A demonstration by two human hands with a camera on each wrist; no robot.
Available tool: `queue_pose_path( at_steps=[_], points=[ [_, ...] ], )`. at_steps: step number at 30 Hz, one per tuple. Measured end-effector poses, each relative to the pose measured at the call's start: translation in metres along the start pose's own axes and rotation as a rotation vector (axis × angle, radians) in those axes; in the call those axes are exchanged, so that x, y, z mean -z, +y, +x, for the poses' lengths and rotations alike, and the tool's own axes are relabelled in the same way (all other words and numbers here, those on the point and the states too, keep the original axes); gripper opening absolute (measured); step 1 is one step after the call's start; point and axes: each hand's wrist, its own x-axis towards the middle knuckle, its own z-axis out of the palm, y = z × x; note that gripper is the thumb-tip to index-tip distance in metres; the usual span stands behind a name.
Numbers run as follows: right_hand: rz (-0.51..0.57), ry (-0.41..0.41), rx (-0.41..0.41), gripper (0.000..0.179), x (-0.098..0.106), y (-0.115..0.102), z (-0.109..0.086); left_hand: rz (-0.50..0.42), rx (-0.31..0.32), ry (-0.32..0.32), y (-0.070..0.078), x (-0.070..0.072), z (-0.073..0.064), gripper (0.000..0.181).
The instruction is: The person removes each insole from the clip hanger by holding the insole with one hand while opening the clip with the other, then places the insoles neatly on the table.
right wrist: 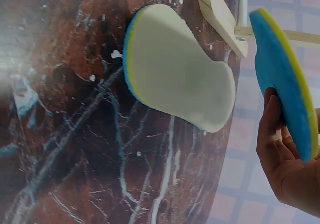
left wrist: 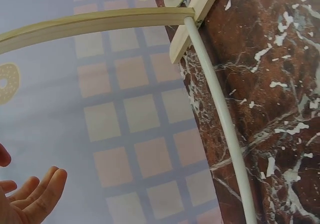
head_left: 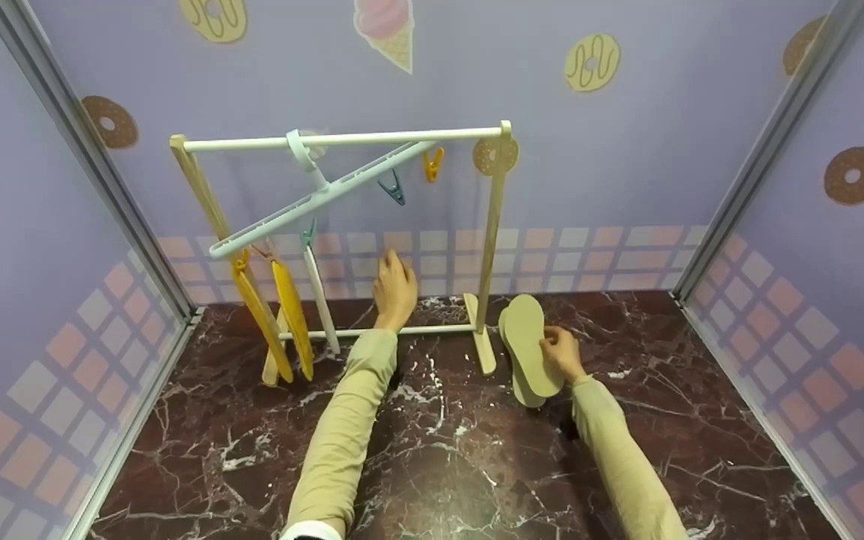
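My right hand (head_left: 563, 352) pinches the edge of an insole (head_left: 528, 337); the right wrist view shows its blue underside and yellow layer. A second insole (right wrist: 175, 66), cream on top, lies on the dark marbled table below it. My left hand (head_left: 396, 289) is in front of the back wall, inside the rack and under the hanger, fingers relaxed and holding nothing. The pale blue hanger (head_left: 327, 193) hangs tilted from the rack's top bar (head_left: 402, 138). A blue clip (head_left: 393, 187) and a yellow clip (head_left: 433, 165) on its raised right side hold nothing.
On the hanger's low left side, clips hold two flat yellow pieces, one a yellow piece (head_left: 293, 319), and a thin white piece (head_left: 321, 300). The rack's wooden post (head_left: 493, 240) and foot (head_left: 481, 345) stand between my hands. Patterned walls enclose the table (head_left: 432, 450).
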Motion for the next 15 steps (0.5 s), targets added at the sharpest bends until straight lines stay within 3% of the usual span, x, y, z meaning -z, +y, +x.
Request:
queue_pose_path(
  at_steps=[3,6,11,15],
  points=[
    [0.033,-0.034,-0.018,0.036,0.018,-0.047,-0.027,0.000,0.013,-0.013,-0.009,0.002,-0.004,0.035],
    [0.100,-0.063,-0.015,0.038,0.025,-0.068,-0.041,0.006,0.042,-0.021,-0.019,0.003,-0.008,0.039],
    [0.117,-0.129,-0.056,0.042,0.020,-0.063,-0.043,0.010,0.077,-0.005,-0.035,0.008,-0.013,0.036],
    [0.119,-0.098,-0.030,0.044,0.011,-0.042,-0.037,0.008,0.069,0.021,-0.043,0.011,-0.017,0.033]
  ],
)
